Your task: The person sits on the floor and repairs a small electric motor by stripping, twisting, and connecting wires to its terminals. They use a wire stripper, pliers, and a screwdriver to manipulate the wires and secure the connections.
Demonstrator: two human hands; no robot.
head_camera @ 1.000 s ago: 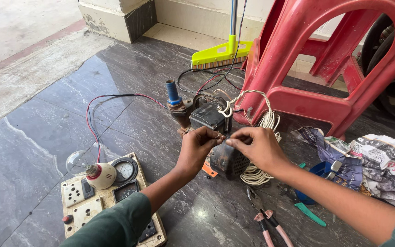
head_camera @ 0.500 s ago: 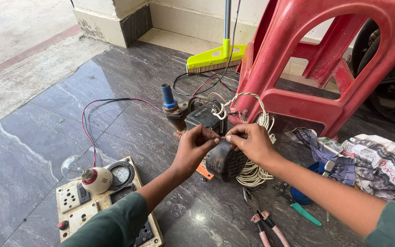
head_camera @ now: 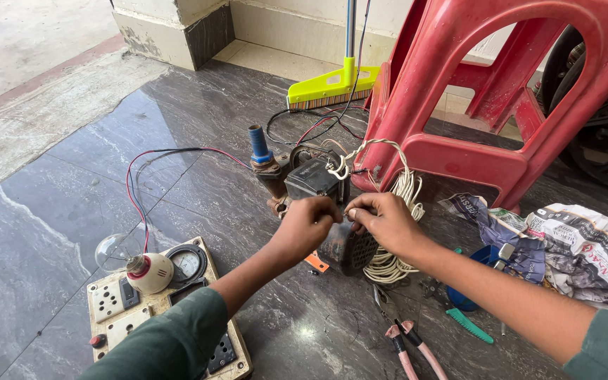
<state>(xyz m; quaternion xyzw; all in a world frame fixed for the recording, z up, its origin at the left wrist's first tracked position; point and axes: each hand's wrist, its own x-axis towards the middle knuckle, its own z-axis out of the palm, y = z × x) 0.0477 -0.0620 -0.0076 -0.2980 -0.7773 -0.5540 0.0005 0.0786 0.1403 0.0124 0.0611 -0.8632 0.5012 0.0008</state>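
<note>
A small dark water pump (head_camera: pixel 318 184) with a blue-capped pipe (head_camera: pixel 258 144) lies on the dark stone floor. My left hand (head_camera: pixel 309 224) and my right hand (head_camera: pixel 384 222) meet just above its black grilled end cover (head_camera: pixel 352 248), fingertips pinched together on thin wire ends between them. A coil of white cord (head_camera: pixel 395 204) hangs beside my right hand. Red and black wires (head_camera: pixel 142 169) run from the pump to a test board (head_camera: pixel 153 309) carrying a bulb, a round meter, sockets and switches, near my left sleeve.
A red plastic stool (head_camera: pixel 501 91) stands right behind the pump. A yellow-green broom head (head_camera: pixel 331 86) leans at the back. Pink-handled pliers (head_camera: pixel 409 348), a green-handled tool (head_camera: pixel 467 325), a blue object and crumpled newspaper (head_camera: pixel 585 253) lie at the right. A raised step edges the far left.
The view has shifted slightly. Both hands stay pinched together over the pump, with only small finger movement on the wire ends.
</note>
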